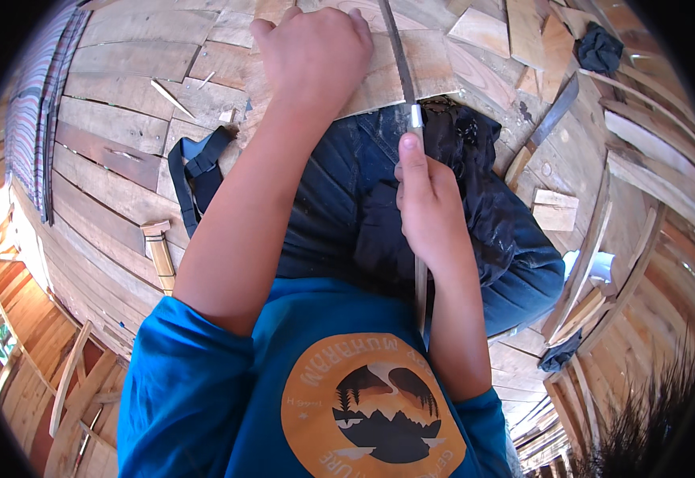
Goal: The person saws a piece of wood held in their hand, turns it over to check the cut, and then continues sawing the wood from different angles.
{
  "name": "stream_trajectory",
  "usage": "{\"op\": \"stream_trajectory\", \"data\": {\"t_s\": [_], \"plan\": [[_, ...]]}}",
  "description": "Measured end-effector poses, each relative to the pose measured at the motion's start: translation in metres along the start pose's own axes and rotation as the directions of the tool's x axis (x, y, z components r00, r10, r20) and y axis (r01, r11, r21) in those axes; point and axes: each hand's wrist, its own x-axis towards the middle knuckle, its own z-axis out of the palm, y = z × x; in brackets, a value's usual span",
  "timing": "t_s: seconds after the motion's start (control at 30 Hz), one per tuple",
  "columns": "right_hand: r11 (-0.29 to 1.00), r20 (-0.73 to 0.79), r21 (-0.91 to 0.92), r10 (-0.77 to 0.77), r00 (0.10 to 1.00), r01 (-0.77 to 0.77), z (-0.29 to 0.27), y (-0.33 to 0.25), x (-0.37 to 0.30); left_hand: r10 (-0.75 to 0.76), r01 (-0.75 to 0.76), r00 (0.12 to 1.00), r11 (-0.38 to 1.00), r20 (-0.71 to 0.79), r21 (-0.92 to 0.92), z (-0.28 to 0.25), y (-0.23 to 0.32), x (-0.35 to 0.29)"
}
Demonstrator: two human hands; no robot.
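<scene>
The right hand is closed around the long handle of a knife, and its thumb lies along the handle, just below a shiny metal collar. The blade points away from the person, over a thin board, and its far end goes out of the view at the upper edge. The left hand is on the same board, to the left of the blade and apart from it, with the fingers bent. The upper edge hides a part of it, so I cannot tell if it grips the board or only presses on it.

The board is before the person's lap, its near edge by the blue trousers. On the wooden floor to the left there are a dark strap and a pale splinter. To the right lie a machete, a black cloth and a small wood piece.
</scene>
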Motion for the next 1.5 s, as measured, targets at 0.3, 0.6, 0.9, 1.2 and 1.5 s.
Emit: {"op": "stream_trajectory", "data": {"t_s": [0.3, 0.6, 0.9, 1.2, 1.5], "plan": [[1.000, 0.021, -0.019, -0.015, 1.000, 0.016, -0.025, -0.001, -0.037, 0.071, -0.079, 0.992, 0.994, -0.099, -0.074, 0.002, -0.002, -0.009], [0.998, 0.029, 0.021, 0.052, 0.998, -0.053, -0.031, 0.003, -0.049, 0.122, -0.146, 0.984, 0.970, -0.130, -0.192, 0.001, -0.003, -0.009], [0.951, 0.030, 0.303, 0.052, 0.998, -0.059, -0.033, -0.019, -0.036, 0.136, -0.143, 0.989, 0.983, -0.066, -0.119, 0.004, -0.007, -0.004], [0.984, 0.037, 0.151, 0.090, 0.995, -0.095, -0.039, 0.023, -0.059, 0.114, -0.110, 0.993, 0.991, 0.041, -0.077, 0.000, -0.001, -0.003], [0.986, 0.088, 0.157, 0.050, 0.995, -0.064, -0.019, 0.015, -0.022, 0.147, -0.156, 0.976, 0.986, -0.159, -0.050, 0.024, -0.010, -0.010]]}}
